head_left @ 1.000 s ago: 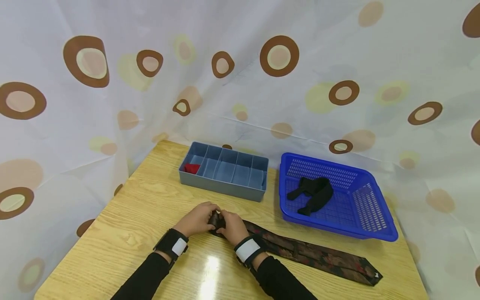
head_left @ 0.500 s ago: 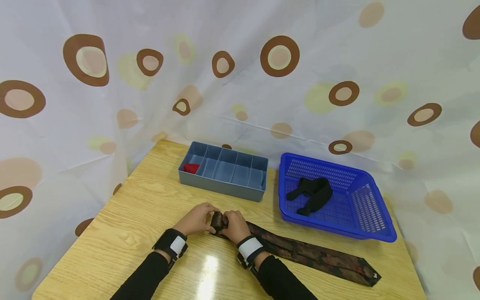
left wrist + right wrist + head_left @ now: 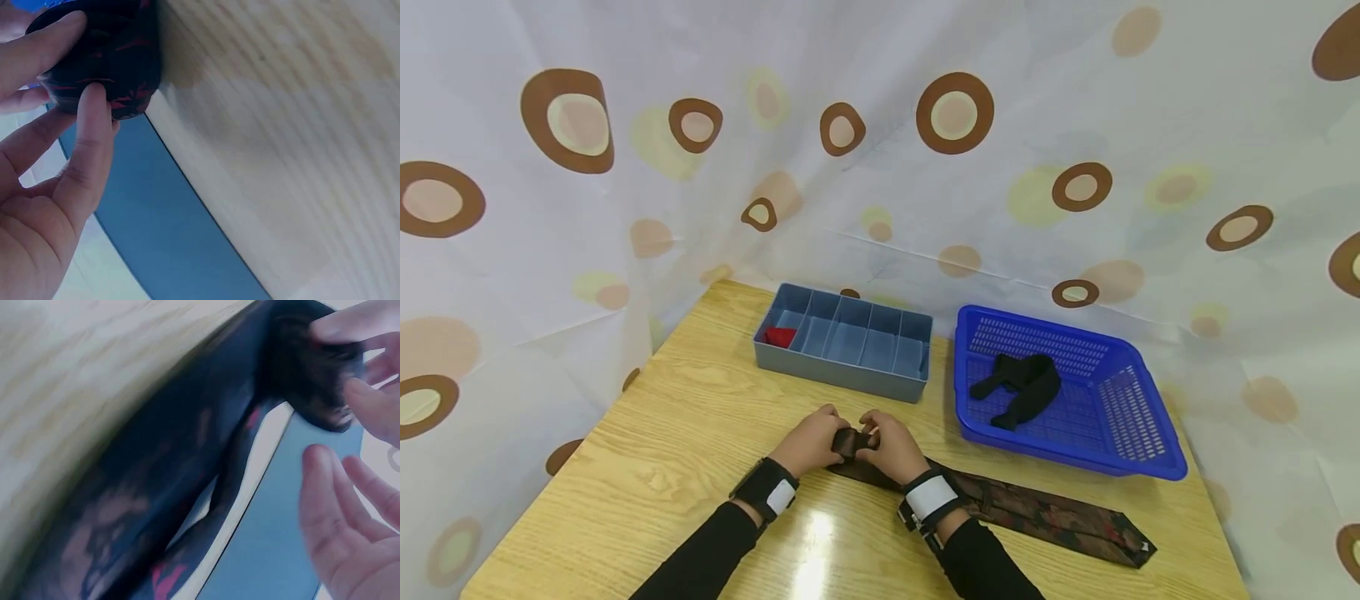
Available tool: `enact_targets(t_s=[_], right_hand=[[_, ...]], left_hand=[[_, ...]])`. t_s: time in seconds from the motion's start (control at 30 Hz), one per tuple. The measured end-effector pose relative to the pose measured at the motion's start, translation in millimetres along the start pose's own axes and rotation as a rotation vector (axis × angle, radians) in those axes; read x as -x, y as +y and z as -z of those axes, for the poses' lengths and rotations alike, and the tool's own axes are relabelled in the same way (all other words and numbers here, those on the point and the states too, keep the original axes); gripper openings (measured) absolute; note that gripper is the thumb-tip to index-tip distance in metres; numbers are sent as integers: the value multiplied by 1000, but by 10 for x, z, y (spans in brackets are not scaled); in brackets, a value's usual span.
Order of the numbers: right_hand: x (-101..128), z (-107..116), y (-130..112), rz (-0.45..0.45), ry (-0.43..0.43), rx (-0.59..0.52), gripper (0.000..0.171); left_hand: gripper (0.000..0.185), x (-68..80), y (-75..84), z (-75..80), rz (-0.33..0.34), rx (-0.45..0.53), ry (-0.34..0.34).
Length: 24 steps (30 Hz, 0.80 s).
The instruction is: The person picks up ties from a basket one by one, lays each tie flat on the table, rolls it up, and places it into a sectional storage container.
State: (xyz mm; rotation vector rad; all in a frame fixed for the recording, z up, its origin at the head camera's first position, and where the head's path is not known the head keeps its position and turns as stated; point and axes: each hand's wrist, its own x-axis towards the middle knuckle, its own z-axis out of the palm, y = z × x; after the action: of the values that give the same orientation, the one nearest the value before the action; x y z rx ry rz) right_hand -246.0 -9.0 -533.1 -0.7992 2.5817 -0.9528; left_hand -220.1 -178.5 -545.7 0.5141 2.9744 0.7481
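Note:
A dark brown necktie (image 3: 1052,517) with a reddish leaf pattern stretches across the table, its pointed wide end at the right. Its other end is wound into a thick roll (image 3: 846,443). My left hand (image 3: 810,443) pinches this roll (image 3: 119,69) between the thumb on top and fingers at the side. My right hand (image 3: 897,450) is beside the roll's right side, over the tie, with its thumb and fingers spread apart. In the right wrist view, its lower fingers (image 3: 322,487) are clear of the roll (image 3: 312,369).
A grey-blue divided box (image 3: 842,367) stands behind the hands, a red folded cloth (image 3: 780,337) in its leftmost compartment. Right of it is a blue plastic basket (image 3: 1075,454) holding a black strip of cloth (image 3: 1033,400). A patterned curtain (image 3: 880,167) hangs behind the table.
Both hands have shifted slightly right along the tie with the roll. My right fingers have come off the roll and spread, while the left hand keeps its hold.

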Motion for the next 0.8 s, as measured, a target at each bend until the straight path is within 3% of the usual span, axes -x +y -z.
enact_targets(t_s=[0.1,0.23,0.3,0.5,0.67,0.8], right_hand=[[15,-20,-14,36,32,2,43],[33,-64,-13,69,35,115,50],[36,-74,-4,82,29,170,51],[37,-50,63,80,10,160,46],[46,-46,121,83,9,126,44],[49,-42,140,63,1,137,44]], left_hand=[[58,-21,36,-16,0,-17,-10],[88,-34,45,-44,-23,5,-35],[92,-30,27,-45,-43,24,-50],[65,-31,-110,-35,-77,-64,-51],[42,-25,-167,-36,-82,-21,-10],[52,-25,-185,-58,-90,-6,-37]])
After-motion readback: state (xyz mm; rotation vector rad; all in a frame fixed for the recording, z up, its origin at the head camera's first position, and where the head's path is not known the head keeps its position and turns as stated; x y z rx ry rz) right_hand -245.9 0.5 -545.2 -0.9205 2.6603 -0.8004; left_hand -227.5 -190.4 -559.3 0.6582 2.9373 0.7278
